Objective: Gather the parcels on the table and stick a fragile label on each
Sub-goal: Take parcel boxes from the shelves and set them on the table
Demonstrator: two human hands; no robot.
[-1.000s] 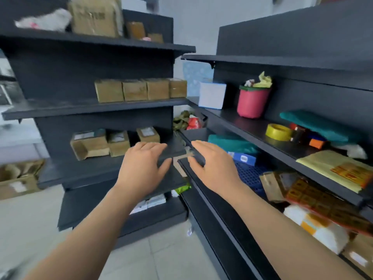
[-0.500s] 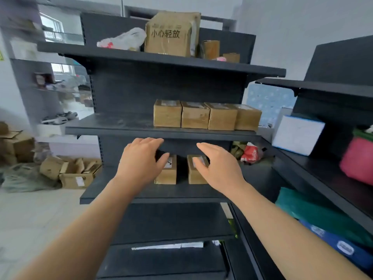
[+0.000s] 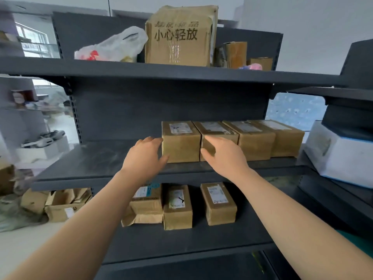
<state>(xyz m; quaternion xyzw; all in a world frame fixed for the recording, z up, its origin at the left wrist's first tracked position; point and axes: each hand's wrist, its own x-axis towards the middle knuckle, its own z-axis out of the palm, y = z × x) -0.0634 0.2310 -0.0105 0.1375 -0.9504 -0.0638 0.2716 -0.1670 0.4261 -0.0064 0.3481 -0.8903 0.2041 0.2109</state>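
Observation:
Several small brown cardboard parcels stand side by side on the middle shelf (image 3: pixel 105 158) of a dark grey rack. The leftmost parcel (image 3: pixel 180 144) is between my hands. My left hand (image 3: pixel 144 156) is open, its fingertips at that parcel's left side. My right hand (image 3: pixel 224 154) is open too, held in front of the second parcel (image 3: pixel 217 129), at the seam between the two. Neither hand holds anything. Three more parcels lie on the shelf below, among them one (image 3: pixel 177 207) in the middle.
The top shelf carries a big taped carton (image 3: pixel 179 37) with printed characters and a white plastic bag (image 3: pixel 115 45). A white and blue box (image 3: pixel 341 154) sits on the rack at right. Open cartons (image 3: pixel 60 203) lie on the floor at left.
My view has swung left from the right rack and risen. Both hands have come up from the lower shelf to the row of parcels on the middle shelf.

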